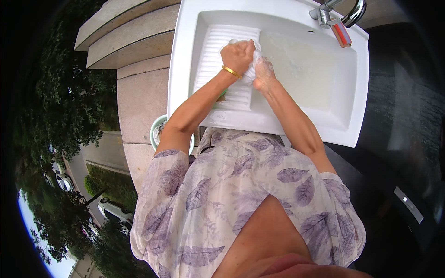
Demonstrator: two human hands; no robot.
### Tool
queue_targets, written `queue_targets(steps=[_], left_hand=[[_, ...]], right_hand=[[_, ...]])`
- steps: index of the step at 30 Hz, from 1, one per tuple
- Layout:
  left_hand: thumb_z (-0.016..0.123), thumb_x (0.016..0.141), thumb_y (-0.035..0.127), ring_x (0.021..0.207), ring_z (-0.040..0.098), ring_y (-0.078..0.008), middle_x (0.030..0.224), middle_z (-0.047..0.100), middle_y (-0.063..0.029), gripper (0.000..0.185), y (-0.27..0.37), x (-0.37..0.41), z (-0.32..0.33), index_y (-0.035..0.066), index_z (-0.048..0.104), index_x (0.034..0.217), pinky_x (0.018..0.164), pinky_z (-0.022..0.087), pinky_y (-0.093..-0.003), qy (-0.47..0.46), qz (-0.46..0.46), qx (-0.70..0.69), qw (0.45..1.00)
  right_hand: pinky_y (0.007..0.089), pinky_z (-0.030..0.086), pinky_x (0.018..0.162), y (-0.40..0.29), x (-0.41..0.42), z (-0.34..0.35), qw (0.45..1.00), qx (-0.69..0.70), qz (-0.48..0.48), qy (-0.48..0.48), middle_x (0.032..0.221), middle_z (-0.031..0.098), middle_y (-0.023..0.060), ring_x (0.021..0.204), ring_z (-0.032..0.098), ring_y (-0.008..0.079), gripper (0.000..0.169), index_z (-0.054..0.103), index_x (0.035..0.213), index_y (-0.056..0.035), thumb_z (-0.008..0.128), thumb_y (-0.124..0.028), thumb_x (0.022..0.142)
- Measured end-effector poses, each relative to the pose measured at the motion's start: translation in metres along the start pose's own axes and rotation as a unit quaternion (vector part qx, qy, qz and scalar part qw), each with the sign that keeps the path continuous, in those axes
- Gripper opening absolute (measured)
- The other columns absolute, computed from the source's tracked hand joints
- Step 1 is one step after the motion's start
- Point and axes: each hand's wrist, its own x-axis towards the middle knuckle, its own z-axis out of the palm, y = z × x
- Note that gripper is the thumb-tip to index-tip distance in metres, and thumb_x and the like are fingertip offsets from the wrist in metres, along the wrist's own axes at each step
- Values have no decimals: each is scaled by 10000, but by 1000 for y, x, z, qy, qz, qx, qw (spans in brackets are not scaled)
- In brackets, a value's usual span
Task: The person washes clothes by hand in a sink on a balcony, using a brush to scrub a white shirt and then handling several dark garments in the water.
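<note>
A white laundry sink [180, 69] with a ribbed washboard [212, 45] built into its left side lies before me. My left hand [238, 55], below which a gold bangle [231, 72] circles the wrist, is closed on a wet white cloth [247, 77] over the ribs. My right hand [264, 71], with suds on it, grips the same cloth beside the left, at the washboard's right edge. Cloudy water [299, 69] fills the basin to the right. Something green [223, 93], partly hidden by my left forearm, rests on the lower ribs.
A chrome faucet [325, 17] stands at the upper right, with a red and blue striped block [341, 33] by its base. On the floor left of the sink, a pale green bucket [154, 133] is partly behind my left arm. Stone ledges [132, 34] rise at the upper left.
</note>
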Motion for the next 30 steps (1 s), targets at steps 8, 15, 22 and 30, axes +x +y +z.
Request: queue_targets(steps=[8, 15, 22, 30], left_hand=[[522, 812, 262, 425, 473, -293, 456, 463, -122, 363, -36, 2, 7, 43, 481, 527, 391, 355, -377, -40, 45, 52, 997], [541, 833, 453, 650, 577, -144, 727, 594, -82, 486, -57, 33, -25, -28, 578, 778, 565, 467, -329, -120, -461, -412, 777], [593, 842, 178, 695, 585, -103, 824, 603, -37, 129, -55, 23, -62, 72, 529, 880, 602, 506, -261, -279, -384, -491, 730], [559, 860, 187, 453, 423, -60, 635, 525, 7, 194, -26, 6, -32, 33, 514, 969, 412, 351, -220, -46, -178, -267, 946]], right_hand=[[359, 437, 879, 2, 1, -8, 999, 7, 23, -40, 1063, 563, 88, 976, 557, 206, 334, 502, 1070, -31, 398, -291, 887], [373, 382, 946, -29, 3, -38, 980, 122, -18, -156, 1113, 548, 127, 1037, 524, 234, 384, 480, 1130, 19, 539, -210, 828], [363, 441, 876, -29, 12, -55, 993, 52, -88, -53, 1037, 552, 131, 978, 545, 227, 317, 483, 1052, 24, 622, -52, 778], [372, 459, 870, -16, 24, -46, 990, 83, -96, -59, 1031, 550, 113, 969, 549, 231, 270, 467, 1063, 9, 524, -168, 867]])
